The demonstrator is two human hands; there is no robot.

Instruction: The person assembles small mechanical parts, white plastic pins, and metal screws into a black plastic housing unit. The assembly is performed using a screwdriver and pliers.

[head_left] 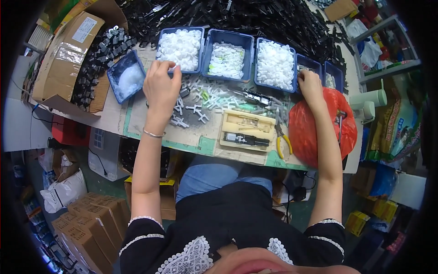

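Note:
My left hand (161, 86) is at the near-left corner of a blue bin (201, 68) of small white plastic parts (179, 47). Its fingers are curled toward the thumb, and whatever they pinch is hidden. Over at the right, my right hand (311, 86) dips its bent fingers into a small blue bin (303, 59); the fingertips and what they grip cannot be made out. Between my hands, a cream fixture block (243, 148) holds a black and silver part (246, 139) in its near slot. Loose white branched parts (197, 112) lie near my left hand.
Yellow-handled pliers (284, 145) lie right of the fixture, beside a red plastic bag (299, 132) under my right forearm. Further bins (252, 48) line the back, with piled black parts (228, 16) beyond. At left stand a tilted blue tray (111, 78) and cardboard box (68, 57).

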